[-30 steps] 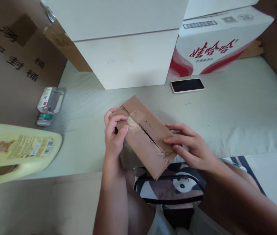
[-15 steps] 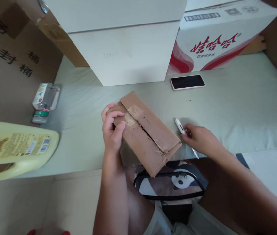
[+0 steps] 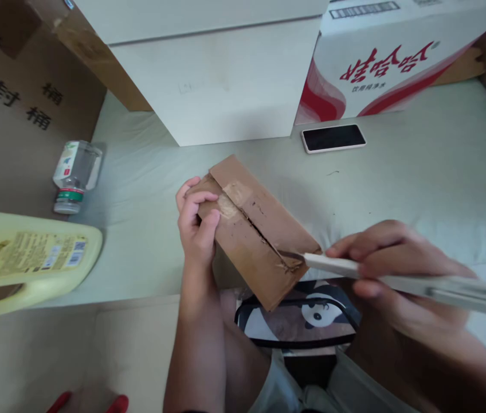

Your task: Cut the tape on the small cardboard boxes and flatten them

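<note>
A small brown cardboard box (image 3: pixel 247 229) is held tilted near the front edge of the cloth-covered surface. My left hand (image 3: pixel 198 221) grips its far left end, fingers on top and thumb on the near flap. Patches of clear tape and a dark slit run along the seam, and the cardboard is torn at the near right end. In my right hand (image 3: pixel 393 269) is a white utility knife (image 3: pixel 337 265), its blade reaching over the torn end of the seam. Whether the blade tip is inside the slit I cannot tell.
Behind stand a large white box (image 3: pixel 221 86) and a red-and-white water carton (image 3: pixel 363 74). A phone (image 3: pixel 333 138) lies before them. To the left are a plastic bottle (image 3: pixel 77 172), a yellow jug (image 3: pixel 32 252) and a big carton (image 3: pixel 23 137). A panda-print bag (image 3: pixel 294 321) is below.
My right hand has raised and turned the utility knife, bringing its blade from beside the box onto the seam's near right end. My left hand keeps its hold on the cardboard box.
</note>
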`<state>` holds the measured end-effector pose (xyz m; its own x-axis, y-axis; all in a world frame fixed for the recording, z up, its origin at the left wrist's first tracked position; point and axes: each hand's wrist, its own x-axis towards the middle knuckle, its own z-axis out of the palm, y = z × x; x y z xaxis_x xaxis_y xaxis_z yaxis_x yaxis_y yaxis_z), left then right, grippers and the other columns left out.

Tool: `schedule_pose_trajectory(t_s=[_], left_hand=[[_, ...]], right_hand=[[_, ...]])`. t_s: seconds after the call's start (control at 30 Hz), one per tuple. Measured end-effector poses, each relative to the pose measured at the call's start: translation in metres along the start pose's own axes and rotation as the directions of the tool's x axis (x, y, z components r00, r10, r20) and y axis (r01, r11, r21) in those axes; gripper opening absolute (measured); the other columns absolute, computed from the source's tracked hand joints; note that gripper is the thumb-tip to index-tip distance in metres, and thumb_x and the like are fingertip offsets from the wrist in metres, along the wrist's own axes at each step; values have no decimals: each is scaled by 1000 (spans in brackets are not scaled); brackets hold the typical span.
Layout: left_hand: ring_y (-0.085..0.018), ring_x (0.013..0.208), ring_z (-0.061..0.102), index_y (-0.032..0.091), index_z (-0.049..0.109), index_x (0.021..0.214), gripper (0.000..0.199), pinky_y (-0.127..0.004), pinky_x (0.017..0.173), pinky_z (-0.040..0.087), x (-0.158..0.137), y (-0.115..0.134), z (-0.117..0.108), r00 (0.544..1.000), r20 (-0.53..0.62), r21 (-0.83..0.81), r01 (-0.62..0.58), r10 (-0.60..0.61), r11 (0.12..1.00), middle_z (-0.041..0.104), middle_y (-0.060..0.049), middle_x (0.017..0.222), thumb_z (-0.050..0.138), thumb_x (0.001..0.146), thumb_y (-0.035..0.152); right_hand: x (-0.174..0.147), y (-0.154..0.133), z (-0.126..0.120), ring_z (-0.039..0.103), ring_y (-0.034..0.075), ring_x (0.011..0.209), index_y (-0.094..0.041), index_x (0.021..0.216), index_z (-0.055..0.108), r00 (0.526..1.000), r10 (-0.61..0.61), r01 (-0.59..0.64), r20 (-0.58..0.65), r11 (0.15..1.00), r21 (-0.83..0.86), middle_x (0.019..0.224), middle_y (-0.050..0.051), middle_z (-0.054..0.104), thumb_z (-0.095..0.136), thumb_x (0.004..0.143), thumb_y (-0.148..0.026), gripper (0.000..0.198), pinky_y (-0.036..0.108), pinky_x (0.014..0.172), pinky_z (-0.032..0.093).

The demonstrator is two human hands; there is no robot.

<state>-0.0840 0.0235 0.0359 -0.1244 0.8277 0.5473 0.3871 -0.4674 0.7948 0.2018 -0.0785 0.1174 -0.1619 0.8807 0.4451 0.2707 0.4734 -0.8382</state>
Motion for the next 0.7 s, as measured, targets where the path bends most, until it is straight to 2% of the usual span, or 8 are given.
schedule_pose_trajectory(t_s=[0.13, 0.27, 0.3, 0.37, 0.47, 0.53, 0.6, 0.7], left_hand=[[-32, 136, 49, 27, 67, 94, 21, -54, 117, 36, 0, 0, 0, 1000, 3, -15, -23, 23, 1000, 59, -7, 129, 63, 87, 46], [-31, 135, 50, 27, 66, 94, 19, -54, 117, 35, 0, 1, -1, 999, 15, -9, -38, 38, 999, 60, -7, 127, 61, 88, 44], [-31, 135, 49, 27, 66, 94, 19, -54, 118, 35, 0, 2, -1, 999, 17, -4, -37, 37, 999, 60, -7, 127, 61, 88, 44], [-31, 136, 49, 26, 66, 94, 19, -54, 118, 35, -1, 2, -1, 999, 16, 7, -29, 29, 1000, 60, -7, 128, 60, 88, 44], [-31, 136, 48, 26, 66, 93, 20, -54, 118, 35, -1, 3, 0, 1000, 2, 16, -11, 11, 1000, 59, -8, 131, 60, 87, 44], [-31, 136, 49, 26, 66, 92, 20, -54, 118, 35, 0, 4, 1, 1000, -4, 4, -5, 5, 1000, 59, -8, 130, 61, 86, 44], [-31, 136, 49, 26, 66, 92, 19, -54, 118, 35, 0, 4, 1, 1000, 0, -2, 7, -7, 1000, 59, -8, 130, 61, 86, 43], [-32, 137, 48, 26, 66, 91, 19, -54, 118, 35, 0, 5, 1, 1000, 5, 8, 28, -28, 1000, 59, -7, 131, 61, 86, 44]], right_hand=[[10, -2, -1, 74, 16, 79, -23, 89, 68, 983, -72, 88, 171, 992, -90, 94, 2, 72, 78, 83, -13, 15, 25, 66, 62], [14, -15, -8, 76, 17, 89, -24, 88, 68, 923, 48, 11, 381, 989, -151, 103, 4, 75, 68, 93, -21, 6, 24, 71, 62], [13, -17, -8, 77, 17, 89, -25, 90, 68, 923, 56, 8, 382, 987, -163, 104, 4, 76, 66, 94, -22, 6, 24, 71, 63], [11, -17, -7, 77, 16, 83, -25, 92, 67, 952, 23, 37, 305, 981, -189, 100, 4, 77, 71, 91, -20, 7, 23, 67, 62], [7, -7, -1, 71, 13, 61, -25, 86, 63, 983, -94, 129, 160, 966, -223, 82, -1, 75, 81, 82, -18, 20, 21, 48, 56], [7, 0, 5, 66, 13, 51, -27, 85, 63, 985, -136, 156, 101, 963, -219, 72, -2, 73, 79, 83, -22, 17, 22, 40, 50], [9, 4, 11, 64, 14, 48, -28, 92, 66, 989, -133, 145, 71, 968, -206, 67, -2, 72, 74, 87, -23, 11, 24, 39, 49], [13, 3, 17, 67, 15, 50, -28, 107, 70, 986, -121, 139, 113, 976, -168, 69, -1, 73, 68, 90, -19, 19, 24, 43, 52]])
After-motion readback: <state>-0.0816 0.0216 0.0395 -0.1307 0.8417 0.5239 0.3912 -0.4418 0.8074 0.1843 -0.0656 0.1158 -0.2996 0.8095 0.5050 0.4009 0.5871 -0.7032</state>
